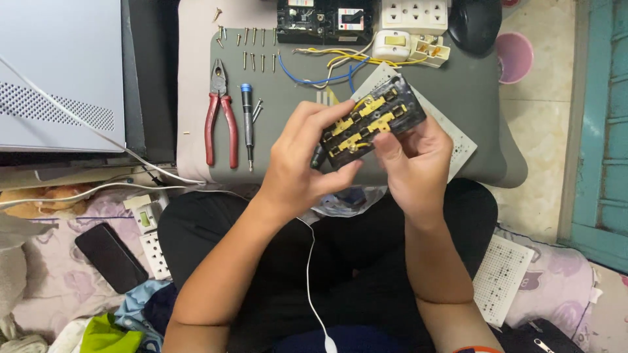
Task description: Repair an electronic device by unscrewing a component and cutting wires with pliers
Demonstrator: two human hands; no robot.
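Both my hands hold up a black socket block (373,122) with brass contact strips and short yellow wires on its open side. My left hand (301,160) grips its lower left end, fingers curled over the top edge. On the right, my right hand (409,167) clasps the block from below, thumb pressed on the face near the brass strips. The block tilts up to the right above a grey pad (288,117).
On the pad lie red-handled pliers (220,117), a blue-tipped screwdriver (247,124), several loose screws (252,46), blue and yellow wires (327,68), white sockets (414,16) and a switch (391,44). A black phone (110,256) lies at lower left. A perforated white board (502,278) rests at right.
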